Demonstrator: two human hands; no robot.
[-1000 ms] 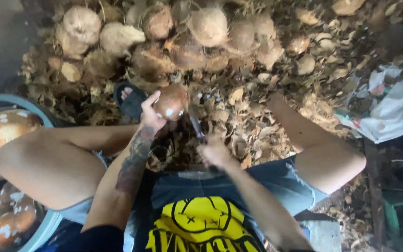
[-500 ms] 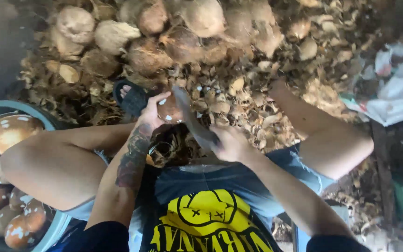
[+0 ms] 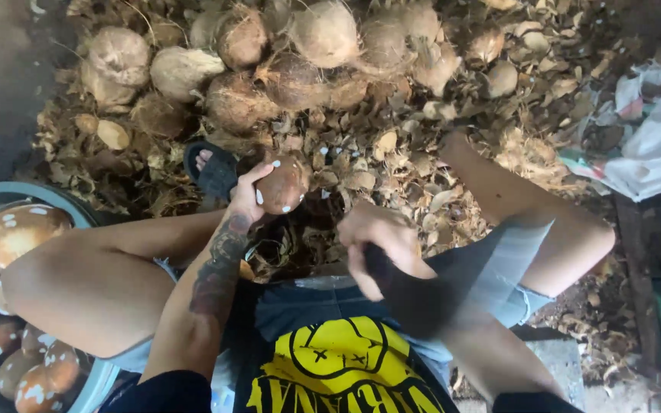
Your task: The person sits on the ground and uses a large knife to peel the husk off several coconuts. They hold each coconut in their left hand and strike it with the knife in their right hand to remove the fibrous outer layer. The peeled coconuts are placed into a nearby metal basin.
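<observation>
Coconut (image 3: 282,186), brown and partly shaved with white flecks, sits in the left hand (image 3: 248,200) just beyond the knees, held out over the litter of husk chips (image 3: 392,164) on the ground. The left fingers are closed around its near left side, thumb on top, leaving the right face bare. The right hand (image 3: 380,245) is closed in a fist around the handle of a broad blade (image 3: 453,283); the blade is smeared by motion and lies low across the lap, pointing right and toward the body.

To do this step well, I judge that the nut should be held by its near side only, with the left fingertips kept off the face the blade meets. Short, shallow strokes away from the left palm would shave the skin without biting into the shell. Turning the nut a little between strokes brings a fresh brown patch round. The bare legs on both sides of the blade call for a controlled swing.

Far across the scene lies a heap of unhusked coconuts (image 3: 300,53). At the near left, a blue basin (image 3: 9,195) holds peeled nuts (image 3: 21,229). A dark sandal (image 3: 212,172) sits just left of the held nut.
</observation>
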